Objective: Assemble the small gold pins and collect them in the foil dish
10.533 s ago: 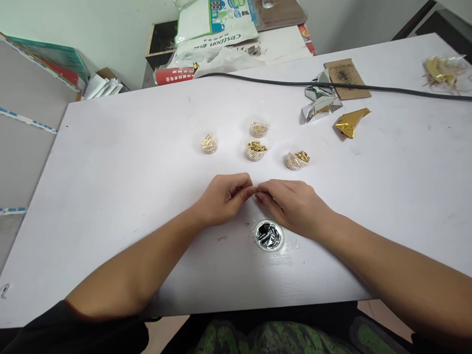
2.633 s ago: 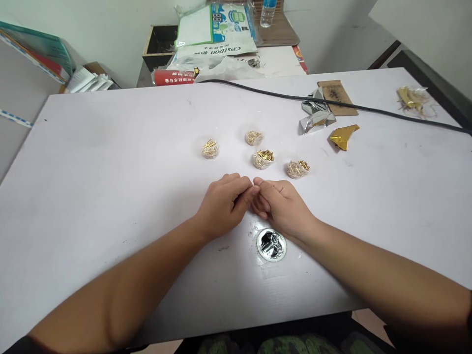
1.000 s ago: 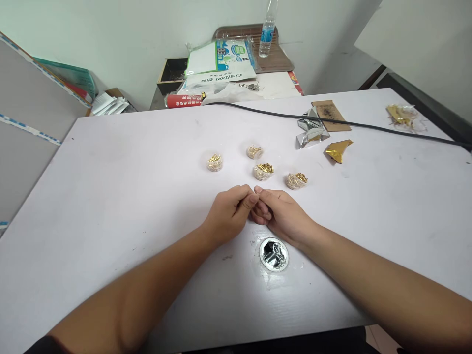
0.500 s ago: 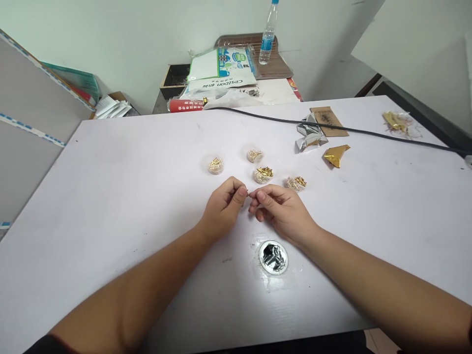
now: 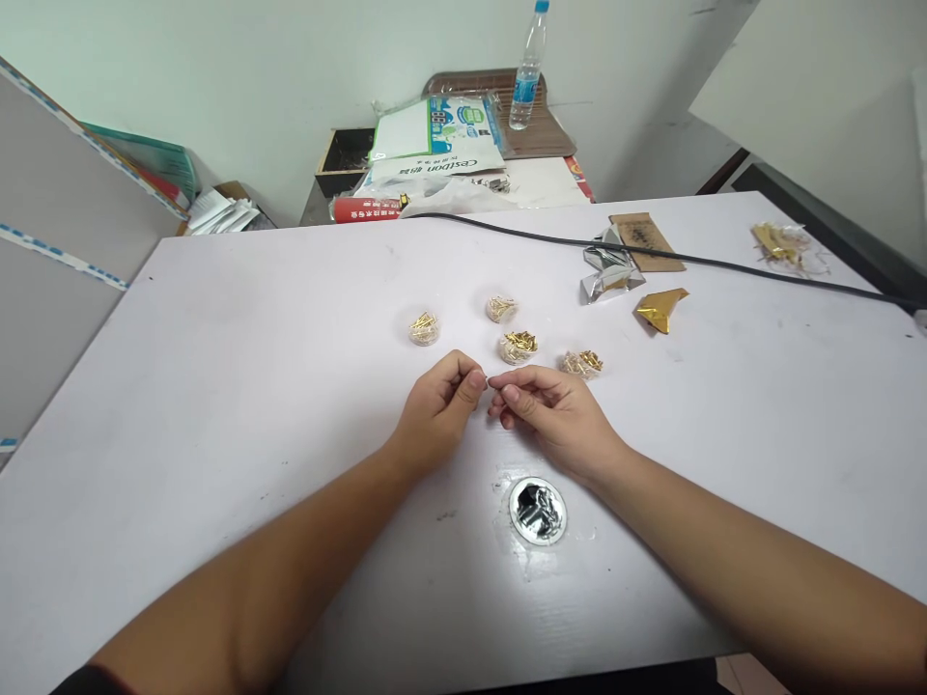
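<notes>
My left hand (image 5: pixel 443 401) is closed in a pinch, thumb against the bent forefinger. Facing it, my right hand (image 5: pixel 550 410) also pinches, its fingertips almost meeting those of the left. Whatever sits between the fingertips is too small to name. Just beyond the hands stand small clear cups of gold-coloured metal pins: one on the left (image 5: pixel 424 329), one at the back (image 5: pixel 501 309), a fuller one in the middle (image 5: pixel 518 347) and one by my right fingers (image 5: pixel 581 364). Nearer me, a round disc with a dark shiny face (image 5: pixel 537 512) lies on the white table (image 5: pixel 253 386).
A black cable (image 5: pixel 536 235) crosses the table's far side. Behind the cups on the right lie silver foil (image 5: pixel 612 280), a brown card (image 5: pixel 652 243), a gold foil packet (image 5: pixel 660 311) and a clear bag (image 5: pixel 786 246). A water bottle (image 5: pixel 526 87) stands beyond the table.
Both hands keep their pinch near each other, with the fingertips shifting very slightly. The whole view has moved a little; the cups and disc stay in place on the table.
</notes>
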